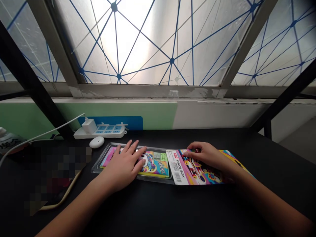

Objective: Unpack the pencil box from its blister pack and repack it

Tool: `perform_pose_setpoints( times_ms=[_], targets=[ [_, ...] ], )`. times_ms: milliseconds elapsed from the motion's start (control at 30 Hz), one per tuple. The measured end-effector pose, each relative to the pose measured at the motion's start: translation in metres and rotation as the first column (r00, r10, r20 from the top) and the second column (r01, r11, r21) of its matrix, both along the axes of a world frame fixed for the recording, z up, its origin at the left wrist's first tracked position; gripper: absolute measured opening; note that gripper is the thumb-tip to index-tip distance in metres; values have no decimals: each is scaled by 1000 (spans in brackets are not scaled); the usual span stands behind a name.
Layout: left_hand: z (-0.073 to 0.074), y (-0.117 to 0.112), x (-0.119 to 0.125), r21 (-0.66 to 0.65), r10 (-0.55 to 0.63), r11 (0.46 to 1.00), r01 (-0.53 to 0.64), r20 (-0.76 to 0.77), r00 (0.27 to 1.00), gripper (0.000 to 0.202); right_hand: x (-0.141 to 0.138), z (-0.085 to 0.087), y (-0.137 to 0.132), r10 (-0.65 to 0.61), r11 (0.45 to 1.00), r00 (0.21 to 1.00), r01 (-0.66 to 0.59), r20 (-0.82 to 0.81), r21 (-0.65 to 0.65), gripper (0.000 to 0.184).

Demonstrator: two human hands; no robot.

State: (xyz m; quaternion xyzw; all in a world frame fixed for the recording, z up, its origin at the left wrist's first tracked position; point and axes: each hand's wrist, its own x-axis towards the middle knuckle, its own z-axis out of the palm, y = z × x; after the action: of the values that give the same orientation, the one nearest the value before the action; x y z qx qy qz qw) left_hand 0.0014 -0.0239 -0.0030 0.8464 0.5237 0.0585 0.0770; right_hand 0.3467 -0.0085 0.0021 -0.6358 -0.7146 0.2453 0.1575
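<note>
A colourful pencil box [161, 167] with a cartoon picture and the word "SPORT" lies in a clear plastic tray [98, 164] on the black table. My left hand [125, 168] rests on the box with its fingers spread, covering its middle. To the right, a bright printed card [179, 168] marked "PENCIL BOX" lies flat, its left end overlapping the tray's right side. My right hand [206, 156] is at the card's far edge, fingers bent, thumb and fingers closed on it. The forearm hides part of the card's right end.
A white power strip [111, 131] with a plugged-in charger [89, 125] stands against the wall. In front of it lies a round white case [96, 142]. At the left are a blurred-out item [59, 177] and a white cable [49, 134]. Black frame bars [283, 98] slant at both sides.
</note>
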Motion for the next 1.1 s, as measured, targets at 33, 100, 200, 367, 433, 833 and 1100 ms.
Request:
perform_pose_setpoints(
  times_ms=[33, 100, 200, 367, 433, 833, 1100],
  targets=[
    [0, 0, 0, 4, 0, 1000, 0, 3, 1000, 56, 2, 1, 0, -10, 1000, 1000, 10, 6, 1, 47],
    [-1, 0, 0, 12, 4, 1000, -4, 6, 1000, 55, 6, 2, 1, -29, 999, 999, 29, 25, 18, 47],
    [-1, 0, 0, 12, 20, 1000, -20, -4, 1000, 54, 13, 4, 1, -51, 997, 998, 49, 41, 59, 47],
    [1, -1, 0, -13, 30, 999, -30, -4, 1000, 54, 21, 10, -1, -64, 994, 998, 62, 28, 93, 48],
    [-1, -1, 0, -3, 32, 999, -32, 19, 999, 54, 18, 11, -4, -67, 995, 998, 66, 7, 74, 47],
    [5, -25, 25, -123, 26, 991, 49, 550, 835, 44, -42, -11, -18, 3, 993, 999, 2, -44, 116, 44],
    [11, -1, 4, -119, 165, 984, -133, 890, 425, 34, -9, -3, -14, 32, 999, 999, -31, -33, 22, 45]
  ],
)
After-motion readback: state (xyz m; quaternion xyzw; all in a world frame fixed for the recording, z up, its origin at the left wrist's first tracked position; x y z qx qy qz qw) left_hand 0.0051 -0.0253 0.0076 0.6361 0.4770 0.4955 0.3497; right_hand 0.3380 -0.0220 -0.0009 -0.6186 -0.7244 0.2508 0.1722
